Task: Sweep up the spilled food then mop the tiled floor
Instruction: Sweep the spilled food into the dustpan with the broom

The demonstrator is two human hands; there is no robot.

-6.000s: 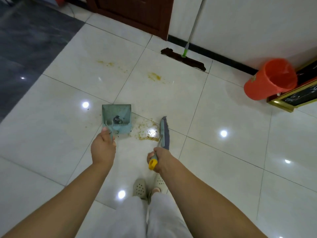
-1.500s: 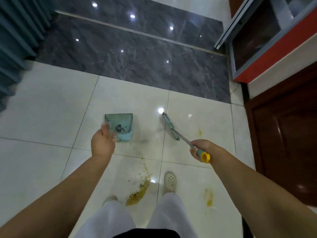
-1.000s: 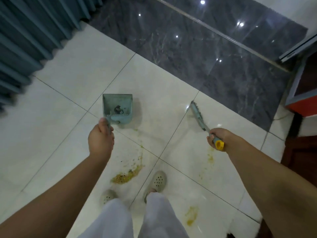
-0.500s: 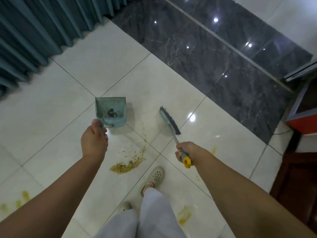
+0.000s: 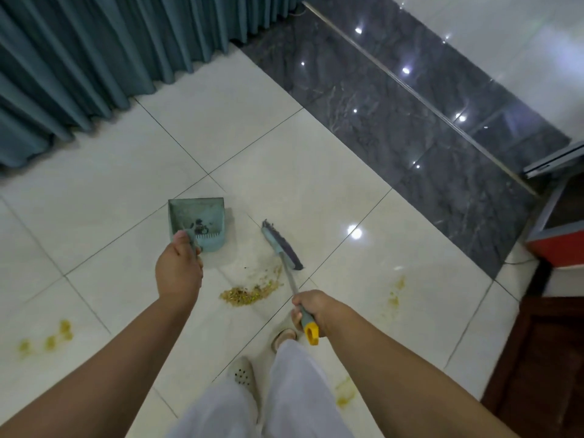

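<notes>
My left hand grips the handle of a teal dustpan, which holds a little dark debris and hovers just above the pale tiled floor. My right hand is shut on the yellow-tipped handle of a small hand brush, whose purple bristles reach the floor beyond a heap of yellow-brown spilled food. The heap lies between my two hands, with a thin trail of crumbs running up to the brush. Yellow stains mark the tiles at far left, right and by my right leg.
Teal curtains hang along the upper left. A dark marble strip with a metal rail crosses the upper right. A red and grey cabinet and a brown door stand at the right. My feet in pale clogs are just behind the heap.
The view has swung further left, showing more curtain. The brush has come nearer the dustpan and the food heap, and my right hand has dropped lower. The dustpan has kept its pose.
</notes>
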